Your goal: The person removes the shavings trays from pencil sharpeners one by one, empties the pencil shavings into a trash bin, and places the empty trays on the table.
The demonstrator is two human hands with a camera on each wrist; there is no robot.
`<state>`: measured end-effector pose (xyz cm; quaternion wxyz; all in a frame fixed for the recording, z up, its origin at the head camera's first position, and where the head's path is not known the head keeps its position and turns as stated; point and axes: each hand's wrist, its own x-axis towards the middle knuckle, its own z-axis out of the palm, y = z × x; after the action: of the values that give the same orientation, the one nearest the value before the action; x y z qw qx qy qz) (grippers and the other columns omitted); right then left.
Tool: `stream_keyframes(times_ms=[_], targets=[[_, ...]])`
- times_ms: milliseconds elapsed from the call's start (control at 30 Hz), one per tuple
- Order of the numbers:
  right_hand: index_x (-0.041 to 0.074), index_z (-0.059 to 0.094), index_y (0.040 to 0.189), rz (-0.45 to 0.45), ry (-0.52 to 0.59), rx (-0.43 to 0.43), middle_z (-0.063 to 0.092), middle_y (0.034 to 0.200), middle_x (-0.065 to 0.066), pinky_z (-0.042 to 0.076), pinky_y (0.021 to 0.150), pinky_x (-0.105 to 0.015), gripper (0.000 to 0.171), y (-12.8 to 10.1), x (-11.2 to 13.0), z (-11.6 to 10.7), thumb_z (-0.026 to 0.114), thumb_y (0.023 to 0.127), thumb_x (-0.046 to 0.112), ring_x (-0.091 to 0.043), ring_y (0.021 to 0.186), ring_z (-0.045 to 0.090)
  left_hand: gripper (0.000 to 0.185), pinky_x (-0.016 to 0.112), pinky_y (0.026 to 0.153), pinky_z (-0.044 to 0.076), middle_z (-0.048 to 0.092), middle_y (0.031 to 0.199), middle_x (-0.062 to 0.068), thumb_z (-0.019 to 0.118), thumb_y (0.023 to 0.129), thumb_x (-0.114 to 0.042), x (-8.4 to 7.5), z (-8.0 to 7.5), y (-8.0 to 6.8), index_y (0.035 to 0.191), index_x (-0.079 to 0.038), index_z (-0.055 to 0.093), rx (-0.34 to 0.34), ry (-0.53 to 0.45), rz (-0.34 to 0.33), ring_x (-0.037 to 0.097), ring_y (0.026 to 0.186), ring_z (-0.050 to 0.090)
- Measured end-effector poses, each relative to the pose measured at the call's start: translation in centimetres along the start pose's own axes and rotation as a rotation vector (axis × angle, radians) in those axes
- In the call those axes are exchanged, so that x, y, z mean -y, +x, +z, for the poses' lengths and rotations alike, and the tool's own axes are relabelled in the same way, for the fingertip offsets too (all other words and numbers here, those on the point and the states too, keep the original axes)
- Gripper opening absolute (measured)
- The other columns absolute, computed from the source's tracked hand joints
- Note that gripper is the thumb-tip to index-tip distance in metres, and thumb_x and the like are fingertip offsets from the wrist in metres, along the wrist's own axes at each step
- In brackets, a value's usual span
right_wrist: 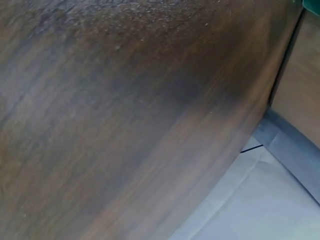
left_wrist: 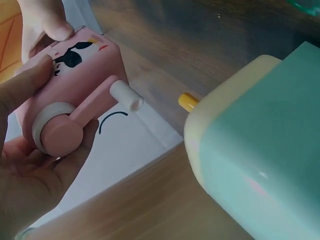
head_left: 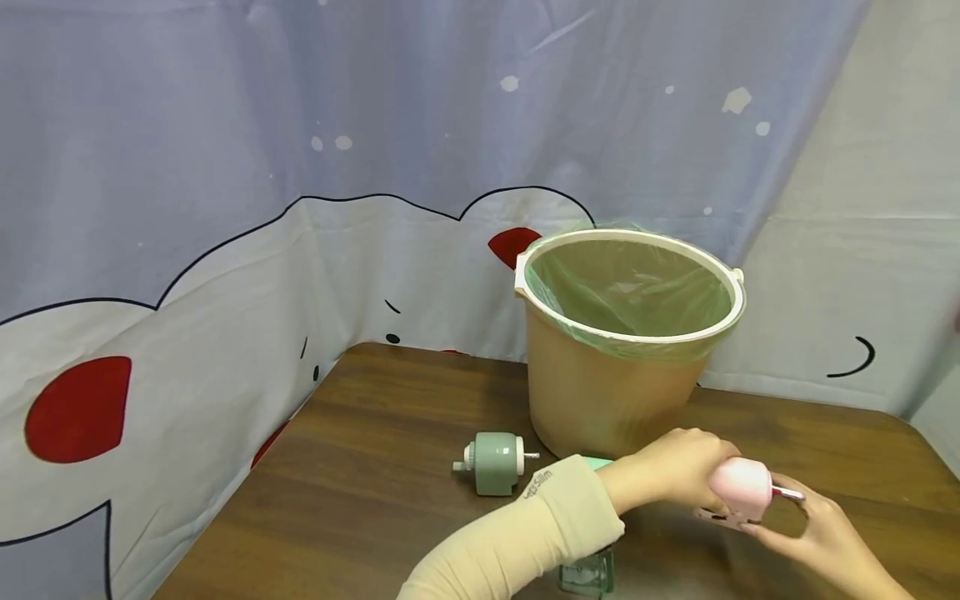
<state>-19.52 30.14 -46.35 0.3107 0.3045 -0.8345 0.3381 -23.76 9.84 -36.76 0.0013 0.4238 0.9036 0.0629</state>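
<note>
A pink crank pencil sharpener (head_left: 742, 487) with a cartoon face is held above the table, between both hands. My left hand (head_left: 678, 468) grips its crank end; the left wrist view shows the thumb over the printed side and fingers beneath the pink crank (left_wrist: 95, 102) with its white knob. At the opposite end my right hand (head_left: 828, 533) holds the front, its thumb low on the body and fingers by the metal front piece (head_left: 787, 493). A mint sharpener (left_wrist: 260, 140) with a yellow peg stands close by, mostly hidden behind the left forearm in the head view.
A grey-green sharpener (head_left: 495, 462) stands on the wooden table (head_left: 360, 500), left of a tan bucket (head_left: 600, 383) lined with a green bag. A clear greenish container (head_left: 587, 575) is partly covered by the left sleeve. Printed cloth (head_left: 420, 275) hangs behind the table.
</note>
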Motion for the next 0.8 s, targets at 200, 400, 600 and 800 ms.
stream_keyframes(times_ms=[200, 400, 600, 800], targets=[[0.017, 0.063, 0.110, -0.041, 0.021, -0.003, 0.048, 0.118, 0.036, 0.030, 0.090, 0.003, 0.074, 0.1, -0.4, 0.2, 0.087, 0.043, -0.001, 0.023, 0.109, 0.044, 0.056, 0.006, 0.072, 0.040, 0.065, 0.103, -0.018, 0.078, 0.070, -0.048, 0.5, 0.0, -0.3, 0.118, -0.024, 0.063, -0.024, 0.001, 0.008, -0.008, 0.085, 0.054], [0.017, 0.064, 0.108, -0.076, 0.041, 0.019, 0.050, 0.118, 0.034, 0.031, 0.090, 0.002, 0.071, 0.8, -0.4, 0.3, 0.089, 0.043, 0.001, 0.021, 0.109, 0.046, 0.053, 0.006, 0.071, 0.041, 0.065, 0.100, -0.016, 0.079, 0.070, -0.046, 1.1, -0.5, -0.4, 0.116, -0.023, 0.065, 0.024, -0.032, 0.036, -0.007, 0.083, 0.054], [0.008, 0.066, 0.099, -0.008, -0.016, 0.005, 0.050, 0.110, 0.036, 0.031, 0.087, 0.003, 0.063, 1.1, -0.1, 0.8, 0.088, 0.040, 0.000, 0.026, 0.104, 0.043, 0.051, 0.007, 0.068, 0.041, 0.066, 0.097, -0.016, 0.080, 0.070, -0.047, 1.2, -0.2, -0.7, 0.112, -0.022, 0.065, -0.014, -0.012, -0.012, -0.007, 0.078, 0.054], [0.015, 0.065, 0.105, -0.003, 0.067, 0.032, 0.052, 0.113, 0.034, 0.033, 0.088, 0.002, 0.070, 1.2, -0.1, 0.7, 0.085, 0.042, -0.009, 0.022, 0.106, 0.046, 0.049, 0.008, 0.070, 0.042, 0.065, 0.096, -0.015, 0.079, 0.070, -0.046, 1.4, -0.2, -0.7, 0.110, -0.020, 0.065, -0.011, 0.000, 0.026, -0.005, 0.081, 0.055]])
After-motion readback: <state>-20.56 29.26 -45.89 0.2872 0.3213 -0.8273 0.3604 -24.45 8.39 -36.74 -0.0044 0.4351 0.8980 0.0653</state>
